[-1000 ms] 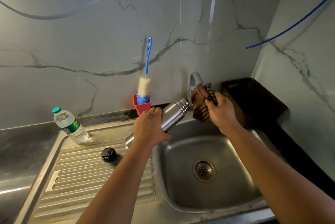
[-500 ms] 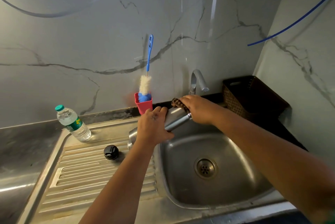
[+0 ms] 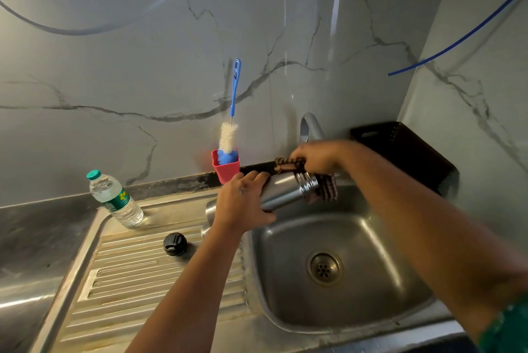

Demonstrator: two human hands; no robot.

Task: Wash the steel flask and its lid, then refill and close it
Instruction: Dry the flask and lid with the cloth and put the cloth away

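My left hand grips the steel flask round its middle and holds it tilted over the left rim of the sink, its threaded mouth pointing right. My right hand holds a brown checked cloth against the top of the flask's neck; part of the cloth hangs behind the mouth. The black lid lies alone on the ribbed draining board.
A plastic water bottle stands at the back left of the board. A red cup with a blue-handled bottle brush stands by the wall. The tap rises behind my right hand; a dark basket sits at right.
My right hand brought the cloth from beside the flask's mouth onto the neck and slid it along the top. The flask stayed in my left hand, tilted a little flatter.
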